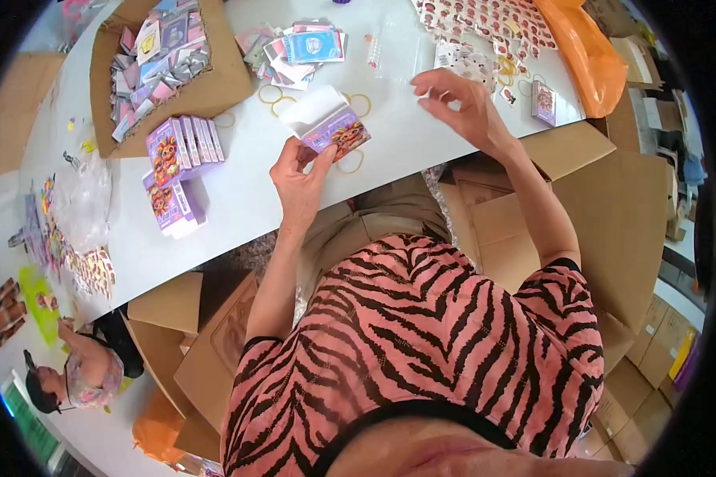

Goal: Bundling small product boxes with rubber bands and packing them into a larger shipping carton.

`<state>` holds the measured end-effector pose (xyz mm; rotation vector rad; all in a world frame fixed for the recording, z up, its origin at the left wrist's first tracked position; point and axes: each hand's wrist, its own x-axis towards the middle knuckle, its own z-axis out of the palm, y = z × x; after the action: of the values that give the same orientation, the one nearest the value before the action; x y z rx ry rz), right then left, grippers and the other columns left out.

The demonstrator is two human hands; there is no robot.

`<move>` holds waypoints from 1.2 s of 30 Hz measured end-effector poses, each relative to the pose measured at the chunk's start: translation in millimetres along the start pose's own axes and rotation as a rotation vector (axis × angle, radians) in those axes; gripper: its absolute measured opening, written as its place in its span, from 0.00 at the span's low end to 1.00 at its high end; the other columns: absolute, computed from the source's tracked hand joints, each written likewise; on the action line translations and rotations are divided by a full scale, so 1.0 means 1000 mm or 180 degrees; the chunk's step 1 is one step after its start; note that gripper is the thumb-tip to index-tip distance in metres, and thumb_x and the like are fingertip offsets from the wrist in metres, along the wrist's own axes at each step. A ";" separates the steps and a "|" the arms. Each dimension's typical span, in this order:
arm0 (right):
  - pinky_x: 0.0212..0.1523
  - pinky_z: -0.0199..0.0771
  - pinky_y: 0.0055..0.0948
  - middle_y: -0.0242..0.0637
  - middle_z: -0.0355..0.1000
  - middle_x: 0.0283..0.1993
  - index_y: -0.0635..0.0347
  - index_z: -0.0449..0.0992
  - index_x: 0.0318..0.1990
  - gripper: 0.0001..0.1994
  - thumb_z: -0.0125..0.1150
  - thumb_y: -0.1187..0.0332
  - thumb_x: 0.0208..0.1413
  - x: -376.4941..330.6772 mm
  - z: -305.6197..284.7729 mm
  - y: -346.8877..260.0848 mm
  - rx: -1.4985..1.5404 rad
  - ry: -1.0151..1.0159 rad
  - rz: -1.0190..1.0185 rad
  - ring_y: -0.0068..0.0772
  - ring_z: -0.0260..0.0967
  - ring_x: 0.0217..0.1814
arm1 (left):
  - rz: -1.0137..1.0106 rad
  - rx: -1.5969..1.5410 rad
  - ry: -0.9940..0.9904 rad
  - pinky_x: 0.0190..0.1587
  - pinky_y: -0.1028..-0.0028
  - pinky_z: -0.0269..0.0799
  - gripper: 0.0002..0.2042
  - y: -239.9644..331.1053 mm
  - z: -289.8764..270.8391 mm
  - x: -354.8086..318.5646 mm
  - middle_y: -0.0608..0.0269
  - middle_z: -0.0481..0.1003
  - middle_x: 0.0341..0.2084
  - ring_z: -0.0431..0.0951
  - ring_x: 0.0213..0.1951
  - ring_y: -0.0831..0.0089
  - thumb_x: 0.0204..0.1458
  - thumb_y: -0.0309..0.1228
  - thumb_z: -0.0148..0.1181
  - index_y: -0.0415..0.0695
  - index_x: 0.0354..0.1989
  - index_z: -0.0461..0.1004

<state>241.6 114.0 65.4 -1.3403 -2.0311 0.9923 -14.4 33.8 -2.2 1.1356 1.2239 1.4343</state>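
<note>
My left hand pinches a small purple carton with a colourful cartoon figure on its front, just above the white table. The carton's white top flap stands open, away from me. To the right of it, my right hand is raised over the table with its fingers curved and thumb apart; I see nothing between them. Several matching purple cartons stand in a row at the left, with more of them beside and below. Loose yellow rubber bands lie around the carton in my left hand.
A cardboard box full of small packets stands at the far left. Near it lies a pile of cards. Sticker sheets, an orange bag and a single small box occupy the right side. A person sits at the lower left.
</note>
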 end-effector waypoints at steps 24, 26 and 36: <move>0.52 0.71 0.31 0.38 0.74 0.47 0.61 0.71 0.50 0.20 0.62 0.74 0.46 -0.016 0.041 -0.032 0.0361 -0.0479 -0.1127 0.33 0.72 0.51 | 0.1448 0.1420 -0.0156 0.40 0.72 0.76 0.19 0.036 -0.001 -0.024 0.53 0.78 0.36 0.80 0.38 0.63 0.37 0.14 0.61 0.38 0.42 0.76; 0.51 0.71 0.31 0.38 0.74 0.47 0.61 0.71 0.50 0.20 0.63 0.74 0.46 -0.019 0.046 -0.029 0.0423 -0.0518 -0.1119 0.33 0.72 0.51 | 0.1380 0.1451 -0.0181 0.39 0.72 0.76 0.18 0.039 -0.001 -0.030 0.52 0.78 0.36 0.80 0.37 0.64 0.38 0.14 0.62 0.37 0.42 0.75; 0.46 0.74 0.29 0.40 0.72 0.47 0.61 0.67 0.53 0.25 0.66 0.78 0.46 -0.046 0.078 -0.022 0.1050 -0.0064 -0.1134 0.30 0.74 0.43 | -0.0172 0.0786 -0.0084 0.39 0.74 0.76 0.17 0.029 -0.002 -0.061 0.55 0.79 0.33 0.81 0.35 0.70 0.46 0.22 0.65 0.34 0.45 0.73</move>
<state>188.9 43.3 34.9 -0.7689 -1.9254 1.1131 -8.5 -28.9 21.5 1.2718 1.4311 1.2484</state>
